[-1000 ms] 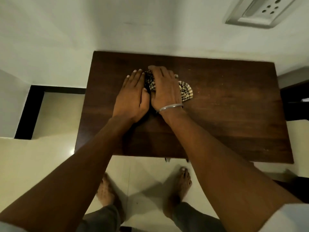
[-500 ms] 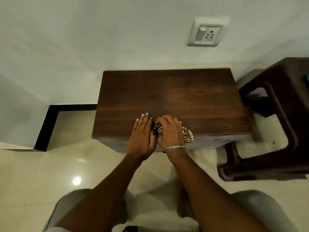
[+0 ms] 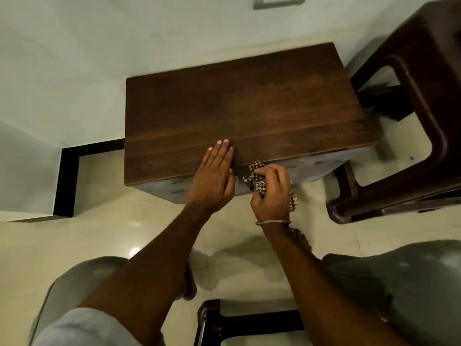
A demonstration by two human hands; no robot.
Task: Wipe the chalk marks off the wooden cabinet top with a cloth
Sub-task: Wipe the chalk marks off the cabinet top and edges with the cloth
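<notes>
The cloth, checked and bunched, hangs at the near edge of the cabinet top, off the wood and in front of the cabinet's face; crumpled, it shows no clear long axis. The top's long axis runs left to right, tilted slightly in view. The right hand is closed around the cloth, hiding most of it. The left hand lies flat, fingers together, across the near edge. A brown stool at right is cut off. Chalk marks are hard to make out.

Our bare forearms, thin silver bangle on our right wrist, pale blue short sleeve at seven o'clock, grey trousers
</notes>
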